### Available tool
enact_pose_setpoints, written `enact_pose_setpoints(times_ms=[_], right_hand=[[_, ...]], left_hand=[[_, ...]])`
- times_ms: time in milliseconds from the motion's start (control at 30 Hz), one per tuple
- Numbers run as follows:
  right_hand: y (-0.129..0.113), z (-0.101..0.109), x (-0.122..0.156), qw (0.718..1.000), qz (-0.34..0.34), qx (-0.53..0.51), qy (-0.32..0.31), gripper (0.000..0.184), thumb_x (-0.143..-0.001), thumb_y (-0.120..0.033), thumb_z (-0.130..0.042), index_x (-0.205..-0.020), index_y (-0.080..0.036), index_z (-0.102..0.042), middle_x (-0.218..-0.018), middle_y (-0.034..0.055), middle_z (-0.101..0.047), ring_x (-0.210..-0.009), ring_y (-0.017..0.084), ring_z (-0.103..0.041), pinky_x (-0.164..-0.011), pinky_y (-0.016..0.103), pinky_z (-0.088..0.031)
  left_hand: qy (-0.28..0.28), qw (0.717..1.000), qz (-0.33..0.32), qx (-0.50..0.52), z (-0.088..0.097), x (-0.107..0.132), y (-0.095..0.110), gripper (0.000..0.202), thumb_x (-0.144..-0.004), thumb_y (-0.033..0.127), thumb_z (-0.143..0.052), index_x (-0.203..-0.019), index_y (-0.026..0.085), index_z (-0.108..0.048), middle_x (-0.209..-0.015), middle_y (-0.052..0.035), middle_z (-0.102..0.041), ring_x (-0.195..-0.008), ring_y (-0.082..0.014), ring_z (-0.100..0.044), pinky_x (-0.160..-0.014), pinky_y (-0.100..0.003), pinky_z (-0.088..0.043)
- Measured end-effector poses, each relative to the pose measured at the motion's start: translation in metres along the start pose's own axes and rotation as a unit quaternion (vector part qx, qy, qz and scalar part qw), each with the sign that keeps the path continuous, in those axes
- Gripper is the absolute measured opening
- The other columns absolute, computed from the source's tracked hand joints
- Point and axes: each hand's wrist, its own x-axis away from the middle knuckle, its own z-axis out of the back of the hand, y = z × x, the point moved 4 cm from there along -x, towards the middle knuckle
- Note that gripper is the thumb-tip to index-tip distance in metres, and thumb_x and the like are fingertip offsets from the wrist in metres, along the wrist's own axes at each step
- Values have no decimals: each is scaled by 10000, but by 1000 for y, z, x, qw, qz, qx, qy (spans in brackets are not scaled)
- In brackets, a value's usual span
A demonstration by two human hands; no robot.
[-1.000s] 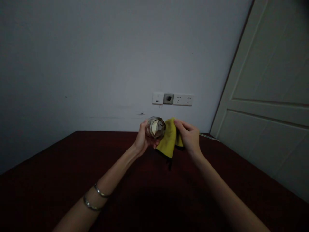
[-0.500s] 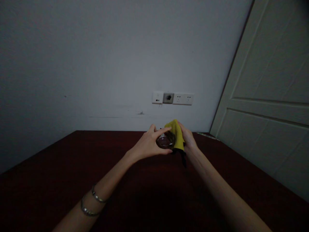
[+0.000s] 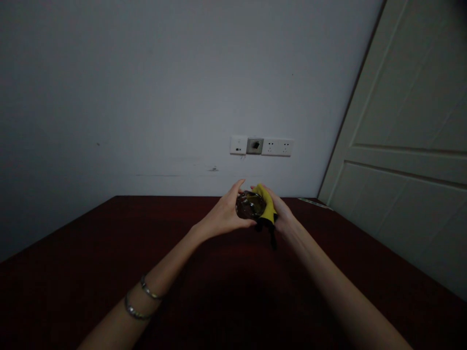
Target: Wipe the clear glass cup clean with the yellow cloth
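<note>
Wrapped around the left side of a clear, rounded glass vessel [image 3: 249,205] is my left hand [image 3: 229,212], its thumb below and a finger raised above. Whether the vessel is a cup, bowl or jar I cannot tell. My right hand [image 3: 280,209] holds a yellow cloth [image 3: 269,206] with a black edge against the vessel's right side. A dark strip of the cloth dangles beneath. Most of my right fingers are hidden behind the cloth. Both hands are above the dark red table [image 3: 175,272].
Beyond the table rises a pale wall with a row of sockets [image 3: 260,146]. A white panelled door [image 3: 408,194] stands at the right. A thin flat strip [image 3: 314,203] lies at the table's far right edge.
The glass vessel has turned slightly in my left hand, and my left index finger has lifted from its rim. My right hand and the cloth have shifted a little left, and the cloth looks more folded.
</note>
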Motion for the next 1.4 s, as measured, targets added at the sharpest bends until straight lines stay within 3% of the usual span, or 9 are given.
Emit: enact_pose_setpoints(times_ms=[167,333,567,767,1033,1200,1400], right_hand=[[-4,-9,10,999,-25,2,-27,393,-855,-499,-463,-934,-157,-640,-757,80,-732,-723,221,-706,-787,403,-551],[-5,-7,11,999,-54,4,4,234,-881,-328,-481,-869,-170,-651,-711,48,-723,-680,183,-693,-816,349,-538],[6,9,-6,998,-61,26,1,162,-811,-280,-563,-874,-178,-673,-711,38,-723,-678,191,-681,-789,338,-536],[12,13,-14,999,-45,23,-5,227,-753,-218,-593,-969,-223,-661,-755,-2,-730,-684,166,-672,-771,319,-534],[5,2,-2,999,-42,25,-4,256,-813,-265,-568,-1027,-165,-669,-793,33,-735,-668,166,-681,-701,291,-538],[1,-6,7,1000,-17,6,14,254,-798,-225,-585,-1034,-171,-663,-746,22,-720,-632,155,-665,-659,267,-531],[5,-12,10,996,38,-50,62,326,-815,-216,-563,-1136,-189,-613,-725,-5,-707,-607,134,-640,-638,240,-514]], left_hand=[[4,996,31,81,0,-1,-6,1061,-573,275,-811,-1434,191,-198,-1231,-177,-523,-1093,-313,-578,-953,-514,-440],[-18,997,17,73,-3,-3,-10,1066,-583,251,-814,-1439,201,-180,-1281,-182,-495,-1173,-319,-530,-996,-536,-404],[-54,998,-27,-29,-6,0,-3,959,-634,226,-773,-1424,178,-231,-1372,-193,-427,-1276,-347,-429,-1063,-570,-323],[-71,997,-18,21,-7,1,-14,979,-643,238,-775,-1430,167,-195,-1369,-200,-418,-1249,-325,-458,-1068,-536,-334],[-18,986,49,161,-14,-1,-28,1180,-578,223,-818,-1470,205,-45,-1359,-215,-412,-1230,-324,-480,-1052,-562,-337],[11,970,106,217,-14,-3,-31,1164,-524,231,-831,-1453,133,-136,-1408,-240,-335,-1266,-330,-443,-1083,-531,-312],[71,961,120,240,-4,-8,-29,1155,-483,196,-838,-1425,97,-178,-1353,-242,-412,-1229,-333,-476,-1060,-519,-345]])
